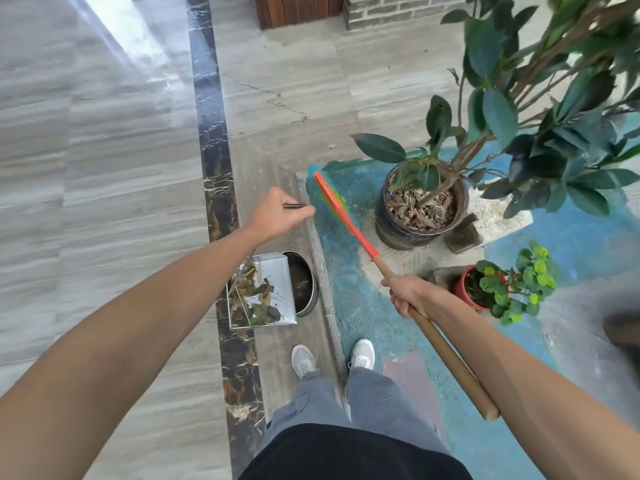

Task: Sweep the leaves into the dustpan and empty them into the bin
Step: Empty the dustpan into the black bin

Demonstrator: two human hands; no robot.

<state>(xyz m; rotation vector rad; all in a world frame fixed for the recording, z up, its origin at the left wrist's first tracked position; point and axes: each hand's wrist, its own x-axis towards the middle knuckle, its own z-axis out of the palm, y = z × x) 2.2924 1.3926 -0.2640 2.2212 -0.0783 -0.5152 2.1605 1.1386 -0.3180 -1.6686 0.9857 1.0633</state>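
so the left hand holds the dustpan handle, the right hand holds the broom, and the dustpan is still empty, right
Not quite. In the head view the dustpan is not empty: dry leaves already lie in it. The rest holds: the left hand has its grip on the thin dustpan handle, and the right hand holds the broom by its wooden stick.

Soft, even daylight all round, shadows faint. A white glare streak runs over the polished floor (131, 39) far up-left of the left hand (277, 216). Wide-angle bending stretches the forearms at the edges. The broom head (330, 195) smears with motion blur.
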